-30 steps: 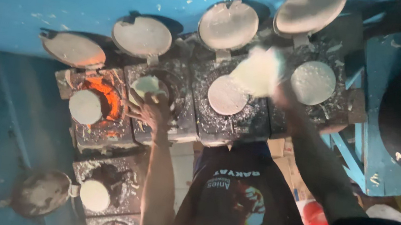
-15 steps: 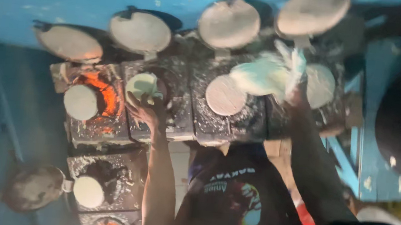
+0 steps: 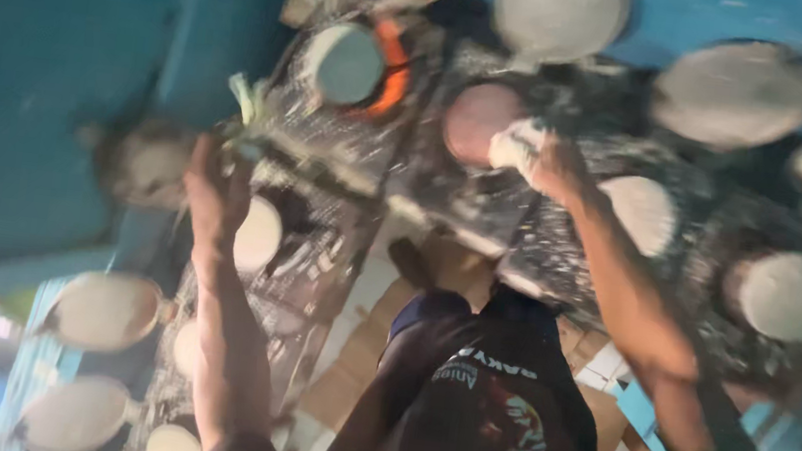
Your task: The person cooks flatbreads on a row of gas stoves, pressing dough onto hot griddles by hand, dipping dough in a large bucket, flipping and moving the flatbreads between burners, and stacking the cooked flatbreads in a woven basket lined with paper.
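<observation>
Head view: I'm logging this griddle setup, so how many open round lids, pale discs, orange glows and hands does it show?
Lids: 7
Discs: 6 clear; blur may hide more
Orange glow: 1
Hands: 2, the left hand and the right hand
Total: 16

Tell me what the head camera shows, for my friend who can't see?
A person's right hand presses a pale lump by a round disc on a dark stove. The left hand reaches to the stove's other end. More pale discs and an orange glow surround them; the picture is blurry.
</observation>
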